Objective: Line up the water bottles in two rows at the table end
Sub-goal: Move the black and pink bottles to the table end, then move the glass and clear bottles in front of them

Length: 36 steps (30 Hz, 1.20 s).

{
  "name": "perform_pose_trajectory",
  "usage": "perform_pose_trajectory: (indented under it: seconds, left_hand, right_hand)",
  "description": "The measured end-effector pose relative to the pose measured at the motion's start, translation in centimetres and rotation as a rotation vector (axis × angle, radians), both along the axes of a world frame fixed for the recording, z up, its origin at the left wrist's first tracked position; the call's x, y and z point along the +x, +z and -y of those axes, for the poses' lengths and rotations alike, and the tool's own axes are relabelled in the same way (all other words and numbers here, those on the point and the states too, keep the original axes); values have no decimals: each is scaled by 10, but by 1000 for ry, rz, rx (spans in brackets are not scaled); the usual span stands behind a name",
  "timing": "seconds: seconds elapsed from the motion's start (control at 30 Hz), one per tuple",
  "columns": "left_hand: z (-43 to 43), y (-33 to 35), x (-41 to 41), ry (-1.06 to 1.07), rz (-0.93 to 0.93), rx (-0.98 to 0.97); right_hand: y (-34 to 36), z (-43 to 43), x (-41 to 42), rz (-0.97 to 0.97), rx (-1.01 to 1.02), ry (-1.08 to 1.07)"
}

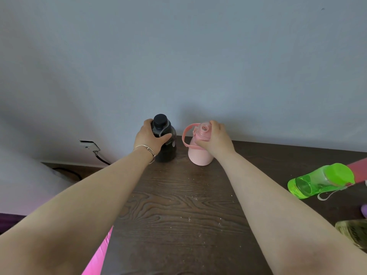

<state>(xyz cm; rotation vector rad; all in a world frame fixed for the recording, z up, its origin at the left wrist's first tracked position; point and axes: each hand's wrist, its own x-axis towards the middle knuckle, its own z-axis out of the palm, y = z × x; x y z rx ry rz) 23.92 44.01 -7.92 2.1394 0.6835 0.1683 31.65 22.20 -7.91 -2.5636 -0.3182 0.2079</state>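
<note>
Both bottles stand upright at the far end of the dark wood-grain bench (178, 195), close to the wall at 12 o'clock. The step in hand looks like setting the first pair of a row. To do it well, bring the two bases level with each other and parallel to the bench's far edge, leave a small even gap between them, and let go only once each bottle sits flat, since both are gripped high and could tip.

The left hand (148, 138) is wrapped around the shoulder of the black bottle (165, 149), thumb and fingers closed just below its black cap. The right hand (215, 138) is closed over the top of the pink bottle (199, 155), fingers beside the lid, its pink carry strap looping out toward 9 o'clock. The pink bottle stands just beside the black one, at its 3 o'clock, not touching.

A green bottle (317, 182) lies on its side at 3 o'clock, well apart, not yet placed.
</note>
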Motion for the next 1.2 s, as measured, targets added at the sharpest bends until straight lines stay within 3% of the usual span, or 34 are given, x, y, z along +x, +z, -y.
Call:
perform_pose_trajectory:
  seconds: [0.3,0.77,1.2]
  left_hand:
    - [4,6,-1,-51,-40,40]
    - [35,50,-57,-429,-181,868]
    - [107,73,-111,-618,-191,1019]
  right_hand:
    - [11,-3,0,-37,-118,25]
    - [53,40,-67,270,-495,178]
    - [79,127,-144,334,-570,81]
